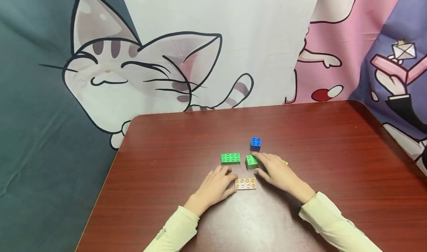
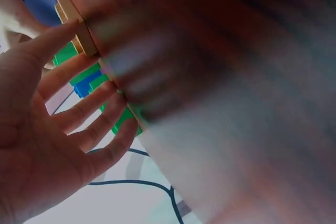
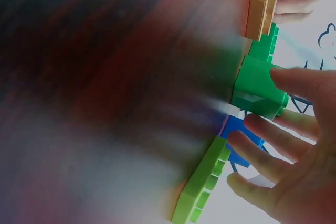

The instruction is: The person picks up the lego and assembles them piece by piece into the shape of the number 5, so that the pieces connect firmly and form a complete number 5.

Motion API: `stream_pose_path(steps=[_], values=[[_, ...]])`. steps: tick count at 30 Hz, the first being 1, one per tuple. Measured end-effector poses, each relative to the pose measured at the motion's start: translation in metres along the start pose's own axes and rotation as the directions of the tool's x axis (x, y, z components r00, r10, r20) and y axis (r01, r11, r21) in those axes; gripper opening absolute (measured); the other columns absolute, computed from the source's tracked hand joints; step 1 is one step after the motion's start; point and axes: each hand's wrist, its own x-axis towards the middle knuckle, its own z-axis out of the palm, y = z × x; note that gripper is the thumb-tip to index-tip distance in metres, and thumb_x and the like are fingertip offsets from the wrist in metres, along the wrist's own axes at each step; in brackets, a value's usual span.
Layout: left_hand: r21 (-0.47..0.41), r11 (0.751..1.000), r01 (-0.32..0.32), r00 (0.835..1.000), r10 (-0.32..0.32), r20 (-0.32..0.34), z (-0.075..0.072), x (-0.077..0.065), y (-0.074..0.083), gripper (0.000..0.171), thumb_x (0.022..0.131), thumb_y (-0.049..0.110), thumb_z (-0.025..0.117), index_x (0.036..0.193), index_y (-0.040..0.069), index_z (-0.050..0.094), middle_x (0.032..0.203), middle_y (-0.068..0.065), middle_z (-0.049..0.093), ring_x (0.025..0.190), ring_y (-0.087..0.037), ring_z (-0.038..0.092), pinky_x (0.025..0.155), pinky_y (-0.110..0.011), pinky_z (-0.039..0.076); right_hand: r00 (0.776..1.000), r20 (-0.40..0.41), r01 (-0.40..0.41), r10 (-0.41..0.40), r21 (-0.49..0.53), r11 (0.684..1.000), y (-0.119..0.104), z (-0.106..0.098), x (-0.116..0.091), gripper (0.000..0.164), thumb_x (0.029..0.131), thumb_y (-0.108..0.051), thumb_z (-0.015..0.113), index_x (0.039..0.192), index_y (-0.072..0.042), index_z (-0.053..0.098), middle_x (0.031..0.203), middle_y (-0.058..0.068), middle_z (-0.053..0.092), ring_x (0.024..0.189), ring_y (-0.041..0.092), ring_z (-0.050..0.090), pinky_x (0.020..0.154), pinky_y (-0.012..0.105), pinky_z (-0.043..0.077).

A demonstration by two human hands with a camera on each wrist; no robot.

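Note:
A tan eight-stud toy brick (image 1: 245, 183) lies flat on the table nearest the person. My left hand (image 1: 216, 185) is at its left end, with thumb and index fingertips right at the edge and the other fingers loosely spread. Beyond it, my right hand (image 1: 275, 170) reaches over the right side of a small green block (image 3: 257, 87). Its index finger overlaps the block's far corner in the head view, and its thumb (image 3: 286, 80) crosses the block's face in the right wrist view. Behind these fingers stands a blue four-stud brick (image 1: 255, 144).
A longer green brick (image 1: 230, 158) lies left of the small green block. Past the right hand, which mostly hides it in the head view, is a yellow-green brick (image 3: 202, 182). The reddish-brown table (image 1: 160, 144) ends at a printed cat curtain (image 1: 110, 81).

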Motion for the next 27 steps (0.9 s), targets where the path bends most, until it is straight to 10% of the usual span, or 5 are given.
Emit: stream_pose_path(steps=[15,27], values=[[0.017,1.0,0.015,1.0,-0.015,0.001,0.003,0.004,0.003,0.033,0.085,0.041,0.065,0.11,0.022,0.069,0.114,-0.003,0.056,0.101,-0.019,0.05,0.075,-0.035,0.047,0.998,-0.063,-0.013,0.025,0.186,0.982,-0.008,-0.013,-0.011,0.035,0.082,-0.007,0.069,0.114,-0.002,0.054,0.107,0.008,0.063,0.097,0.026,0.062,0.078,0.044,0.05],[0.005,1.0,0.018,1.0,-0.018,0.011,-0.001,0.005,0.001,0.034,0.084,0.04,0.066,0.111,0.021,0.069,0.114,-0.003,0.056,0.099,-0.02,0.05,0.074,-0.033,0.047,0.999,0.048,0.004,-0.022,0.343,0.939,-0.019,-0.014,-0.02,0.037,0.083,-0.006,0.069,0.116,-0.001,0.054,0.112,0.01,0.062,0.094,0.026,0.064,0.08,0.04,0.051]])
